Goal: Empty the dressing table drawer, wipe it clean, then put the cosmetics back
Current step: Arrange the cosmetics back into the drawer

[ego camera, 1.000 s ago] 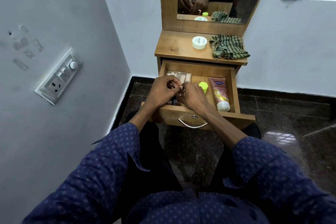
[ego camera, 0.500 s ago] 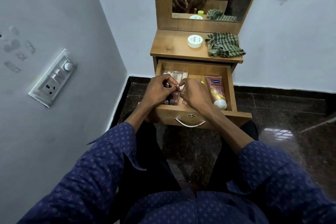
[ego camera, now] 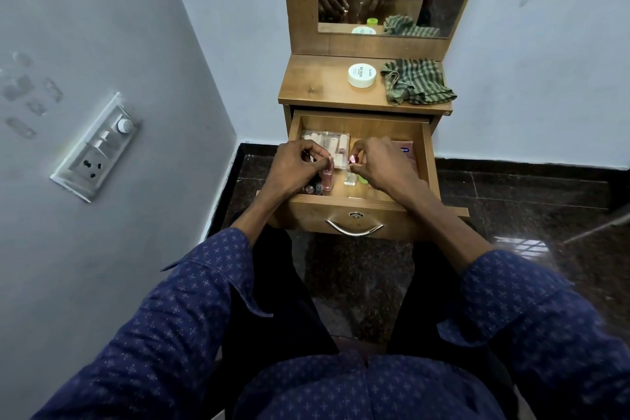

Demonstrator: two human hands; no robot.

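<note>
**Reaching Into an Open Dressing Table Drawer**

Head camera: a seated person in a dark blue patterned shirt works both hands inside the pulled-out wooden drawer [ego camera: 428,160] of a small dressing table. The left hand [ego camera: 296,169] is closed around a slim pink cosmetic bottle [ego camera: 328,177], upright near the drawer's front left beside small dark bottles [ego camera: 314,189]. The right hand [ego camera: 381,164] pinches a small pink cap [ego camera: 353,158] between its fingertips, above a clear little bottle [ego camera: 350,178]. A clear plastic box of pale tubes [ego camera: 325,140] lies at the back left. On the tabletop sit a round white cream jar [ego camera: 362,75] and a crumpled green striped cloth [ego camera: 416,85], just beside each other.
</note>
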